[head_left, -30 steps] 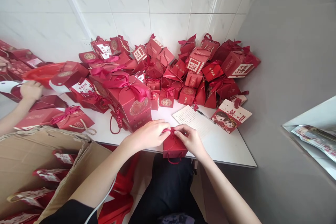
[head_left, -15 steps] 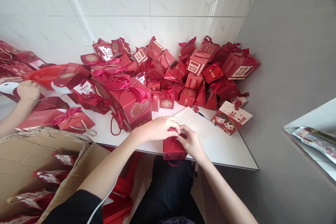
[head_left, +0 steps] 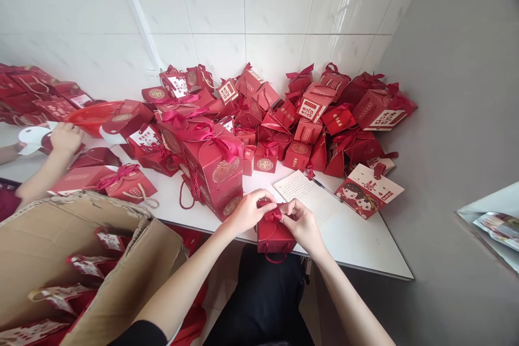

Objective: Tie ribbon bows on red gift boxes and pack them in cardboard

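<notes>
A small red gift box [head_left: 276, 238] with a cord handle stands at the table's front edge, directly below my hands. On top of it a dark red ribbon [head_left: 273, 214] forms a bow. My left hand [head_left: 253, 210] pinches the ribbon from the left, its thumb and fingers closed. From the right, my right hand [head_left: 300, 221] grips the same ribbon between thumb and fingertips. Right behind the box lies a sheet of paper with writing [head_left: 298, 186]. The fingers partly hide the ribbon and the box's top.
Many red gift boxes [head_left: 265, 113] are heaped against the tiled wall, with larger ones [head_left: 214, 162] at left. A pen [head_left: 326, 190] and a picture card box [head_left: 367, 190] lie right. A cardboard carton [head_left: 133, 270] stands front left; a co-worker's hand [head_left: 67, 138] is beyond.
Both hands have drawn slightly apart at the ribbon, and a bow now shows between them. The whole view has shifted a little, so things appear further right and lower.
</notes>
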A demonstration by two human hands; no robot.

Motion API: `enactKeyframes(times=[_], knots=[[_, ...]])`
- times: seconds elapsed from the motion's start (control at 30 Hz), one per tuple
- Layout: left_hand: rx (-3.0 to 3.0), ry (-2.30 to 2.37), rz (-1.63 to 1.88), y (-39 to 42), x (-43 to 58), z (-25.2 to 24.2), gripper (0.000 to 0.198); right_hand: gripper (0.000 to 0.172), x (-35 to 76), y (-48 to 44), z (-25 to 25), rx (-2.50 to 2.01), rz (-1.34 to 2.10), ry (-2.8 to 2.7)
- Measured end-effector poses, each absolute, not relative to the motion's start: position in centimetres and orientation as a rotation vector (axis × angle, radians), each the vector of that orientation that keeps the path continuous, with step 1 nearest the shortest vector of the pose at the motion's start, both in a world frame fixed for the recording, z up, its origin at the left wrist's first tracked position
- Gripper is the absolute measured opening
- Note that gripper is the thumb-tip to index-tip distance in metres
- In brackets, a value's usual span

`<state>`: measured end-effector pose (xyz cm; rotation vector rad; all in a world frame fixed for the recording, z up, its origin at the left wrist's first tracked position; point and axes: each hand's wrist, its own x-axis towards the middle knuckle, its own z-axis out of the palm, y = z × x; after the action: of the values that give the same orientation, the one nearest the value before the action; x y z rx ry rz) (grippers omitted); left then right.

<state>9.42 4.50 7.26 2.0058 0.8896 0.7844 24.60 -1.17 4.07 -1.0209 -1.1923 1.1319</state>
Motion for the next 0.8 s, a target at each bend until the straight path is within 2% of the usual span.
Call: enactKeyframes(times=[0.17, 0.33, 0.63, 0.8], knots=[[2.086, 1.099, 0.919, 2.3, 9.3, 7.0, 0.008, 0.026, 24.6, -1.2, 3.9, -1.082, 1.007, -1.232], [2.082, 1.12, 0.989, 0.9, 9.8, 5.9, 0.012, 0.018, 24.8, -1.3, 4.1, -1.217, 0.917, -1.284], [2.048, 1.196, 0.926, 0.4, 10.4, 5.8, 0.012, 0.013, 25.2, -1.1, 4.0, -1.242, 0.894, -1.323], [2.001, 1.25, 0.915, 0.6, 10.5, 4.9, 0.018, 0.011, 25.8, -1.1, 4.2, -1.252, 0.885, -1.421]])
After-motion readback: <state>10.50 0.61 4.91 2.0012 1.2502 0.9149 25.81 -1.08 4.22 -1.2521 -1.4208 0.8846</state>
